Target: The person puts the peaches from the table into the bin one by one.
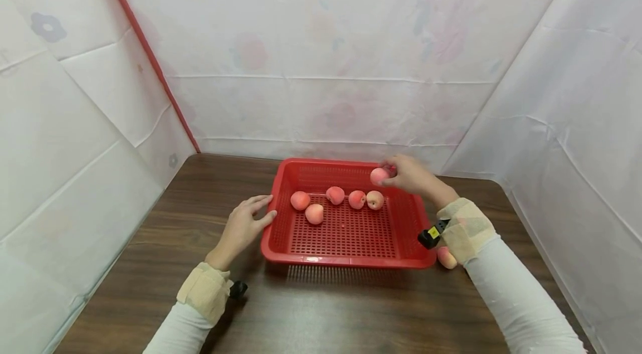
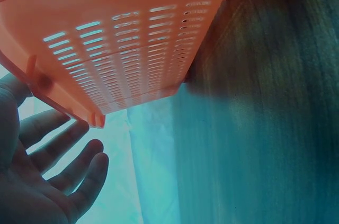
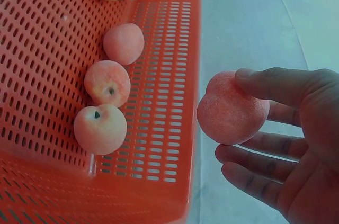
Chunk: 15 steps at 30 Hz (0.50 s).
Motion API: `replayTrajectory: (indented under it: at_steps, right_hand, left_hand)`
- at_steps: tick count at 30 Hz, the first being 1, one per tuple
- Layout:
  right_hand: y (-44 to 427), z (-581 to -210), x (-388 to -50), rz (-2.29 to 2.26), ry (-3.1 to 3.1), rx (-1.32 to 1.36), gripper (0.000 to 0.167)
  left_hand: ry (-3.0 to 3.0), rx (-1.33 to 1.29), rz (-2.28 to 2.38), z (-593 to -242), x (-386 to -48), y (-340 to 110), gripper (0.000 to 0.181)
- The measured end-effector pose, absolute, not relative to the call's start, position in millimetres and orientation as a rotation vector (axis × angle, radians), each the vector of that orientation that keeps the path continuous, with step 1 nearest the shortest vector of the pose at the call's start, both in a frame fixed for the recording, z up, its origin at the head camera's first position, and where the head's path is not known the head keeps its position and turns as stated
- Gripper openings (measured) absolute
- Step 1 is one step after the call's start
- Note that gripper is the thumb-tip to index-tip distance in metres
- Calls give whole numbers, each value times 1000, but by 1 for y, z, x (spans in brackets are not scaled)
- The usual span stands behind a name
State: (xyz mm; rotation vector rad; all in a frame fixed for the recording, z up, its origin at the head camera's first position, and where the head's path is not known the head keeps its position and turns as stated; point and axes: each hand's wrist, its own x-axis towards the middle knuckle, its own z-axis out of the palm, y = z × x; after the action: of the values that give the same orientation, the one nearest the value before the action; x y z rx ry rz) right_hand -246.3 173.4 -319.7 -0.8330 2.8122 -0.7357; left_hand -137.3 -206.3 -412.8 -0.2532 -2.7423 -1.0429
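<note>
A red plastic basket (image 1: 346, 260) with slotted walls stands on the table. Several peaches (image 1: 314, 214) lie on its floor, mostly along the back and left. My right hand (image 1: 412, 177) pinches a peach (image 3: 233, 108) between thumb and fingers, over the basket's back right rim. In the right wrist view that peach is apart from the other peaches (image 3: 100, 128). At the basket's left rim, my left hand (image 1: 246, 227) touches the edge with its fingertips. The left wrist view shows its fingers (image 2: 79, 168) extended beside the basket's outer wall (image 2: 122, 49).
Another peach (image 1: 446, 258) sits on the brown wooden table (image 1: 210, 187), right of the basket and partly behind the right wrist. White patterned sheets (image 1: 321, 64) hang at the back and both sides.
</note>
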Motion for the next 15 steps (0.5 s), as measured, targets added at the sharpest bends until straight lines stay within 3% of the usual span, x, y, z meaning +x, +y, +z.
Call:
replayTrajectory:
  at_steps: [8,15]
  right_hand:
    - [158,-325,-246,-649,2793,-869,31]
    - [158,-340,-245,-525,2716,-780,34]
  left_hand:
    - [-2737,-225,-1033,-412,-135,-211,46]
    - [-2756,-219,-1036,-412,-132,-212,47]
